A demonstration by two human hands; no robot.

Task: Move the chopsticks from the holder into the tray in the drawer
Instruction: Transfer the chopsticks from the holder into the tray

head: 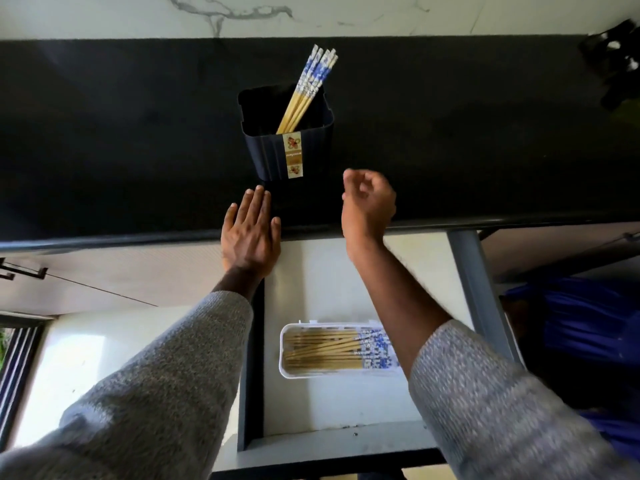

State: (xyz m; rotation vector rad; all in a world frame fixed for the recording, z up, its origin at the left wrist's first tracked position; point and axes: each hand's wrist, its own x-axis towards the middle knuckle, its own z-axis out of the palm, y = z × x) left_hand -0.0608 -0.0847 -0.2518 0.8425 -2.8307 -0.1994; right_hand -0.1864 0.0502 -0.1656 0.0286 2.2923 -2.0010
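A small bundle of chopsticks (306, 88), bamboo-coloured with blue-and-white patterned tops, stands leaning in a dark square holder (287, 147). Their patterned ends tilt toward one o'clock, rising above the holder's rim. The holder sits on a black countertop (121, 133), near its front edge, and carries a narrow pale label with a reddish picture on the side facing the viewer.

At six o'clock from the holder, below the counter edge, an open drawer (322, 271) with a white floor holds a white rectangular tray (287, 370). Many more chopsticks (332, 349) of the same kind lie flat in the tray, side by side, patterned ends pointing to three o'clock.

The left hand (251, 233) lies flat, fingers straight and close together, palm down across the counter's front edge at seven o'clock from the holder, just short of its base. It holds nothing. The right hand (369, 206) hovers at five o'clock from the holder, apart from it, fingers loosely curled inward and empty; it is slightly blurred. Both forearms wear grey knitted sleeves (156, 375), the right one pushed up and crossing over the tray's three o'clock end.

A white marbled wall (311, 12) runs behind the counter at twelve o'clock.
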